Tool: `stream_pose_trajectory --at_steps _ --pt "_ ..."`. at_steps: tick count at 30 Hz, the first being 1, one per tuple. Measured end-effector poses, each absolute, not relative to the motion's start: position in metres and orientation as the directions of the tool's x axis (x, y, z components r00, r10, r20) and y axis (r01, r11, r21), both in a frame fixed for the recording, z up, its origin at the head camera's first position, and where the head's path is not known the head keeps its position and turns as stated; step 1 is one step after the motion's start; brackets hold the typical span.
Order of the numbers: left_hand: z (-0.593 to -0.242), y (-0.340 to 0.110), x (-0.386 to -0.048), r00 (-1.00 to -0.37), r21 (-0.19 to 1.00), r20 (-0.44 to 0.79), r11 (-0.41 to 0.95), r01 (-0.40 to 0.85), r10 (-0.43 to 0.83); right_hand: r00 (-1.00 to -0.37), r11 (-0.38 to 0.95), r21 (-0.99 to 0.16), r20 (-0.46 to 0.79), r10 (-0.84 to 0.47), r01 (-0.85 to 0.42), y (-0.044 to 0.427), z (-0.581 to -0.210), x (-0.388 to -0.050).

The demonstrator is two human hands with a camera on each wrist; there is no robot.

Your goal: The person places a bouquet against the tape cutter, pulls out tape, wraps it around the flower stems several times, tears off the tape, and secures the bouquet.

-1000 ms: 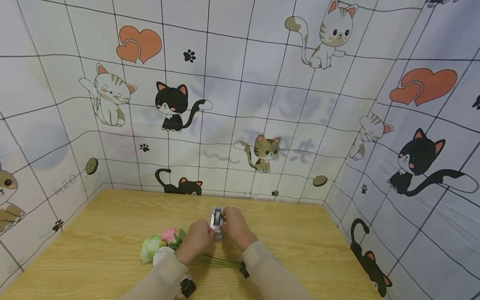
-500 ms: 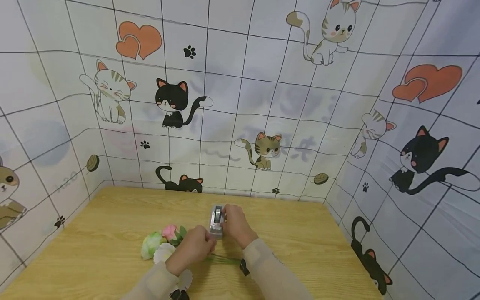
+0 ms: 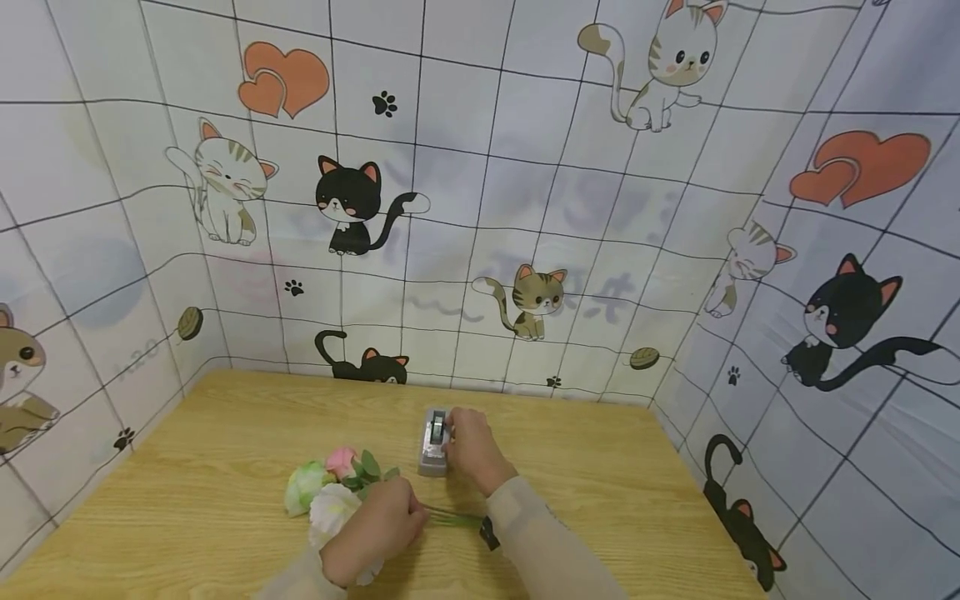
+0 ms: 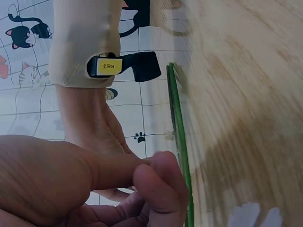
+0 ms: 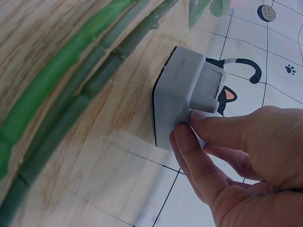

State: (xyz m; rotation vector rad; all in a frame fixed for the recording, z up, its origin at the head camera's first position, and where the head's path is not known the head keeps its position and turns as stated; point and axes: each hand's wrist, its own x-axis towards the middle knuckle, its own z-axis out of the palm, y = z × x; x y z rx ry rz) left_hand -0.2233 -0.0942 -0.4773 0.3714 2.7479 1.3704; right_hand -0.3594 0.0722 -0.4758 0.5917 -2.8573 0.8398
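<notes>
My right hand [image 3: 476, 450] holds the side of a grey tape dispenser [image 3: 433, 446] at the back middle of the table. In the right wrist view, thumb and fingertips grip the dispenser [image 5: 182, 90] beside its toothed cutter. My left hand [image 3: 386, 521] is nearer me, apart from the dispenser. In the left wrist view, the left hand's [image 4: 156, 189] thumb and forefinger pinch the end of the clear tape, which is barely visible. Green flower stems [image 3: 450, 518] lie beneath and beyond the left hand. Their heads are a pink bloom [image 3: 342, 462], a green-white one [image 3: 306, 489] and a white one [image 3: 330, 510].
A wood-grain table [image 3: 585, 467] carries everything. Patterned cloth [image 3: 480, 217] with cats and hearts hangs behind it and at both sides. A black wrist device [image 4: 106, 67] with a yellow label sits at the right sleeve.
My left hand has drawn back from the dispenser's near end, toward me and slightly left, its fingers pinched. The right hand stays on the dispenser. More leaves and white petals show.
</notes>
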Motion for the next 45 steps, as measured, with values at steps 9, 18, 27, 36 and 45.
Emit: stream_pose_trajectory --at_steps 9,18,27,36,45 --pt "-0.496 -0.094 -0.224 -0.971 0.726 0.125 0.648 0.230 0.205 -0.932 0.782 -0.508 0.177 -0.317 -0.362 0.071 -0.473 -0.355" --pt "-0.502 -0.090 -0.226 -0.974 0.646 0.157 0.729 0.226 0.162 -0.932 0.780 -0.511 0.172 -0.320 -0.362 0.071 -0.474 -0.357" --pt "-0.493 -0.087 -0.232 -0.996 0.624 0.003 0.778 0.074 0.092 -0.927 0.767 -0.523 0.171 -0.333 -0.372 0.070 -0.473 -0.355" --pt "-0.485 -0.087 -0.232 -0.996 0.595 -0.040 0.803 0.042 0.082 -0.931 0.790 -0.493 0.168 -0.324 -0.364 0.070 -0.475 -0.357" --pt "-0.484 -0.092 -0.230 -0.991 0.549 0.118 0.827 0.118 0.063 -0.926 0.796 -0.474 0.183 -0.329 -0.376 0.070 -0.476 -0.357"
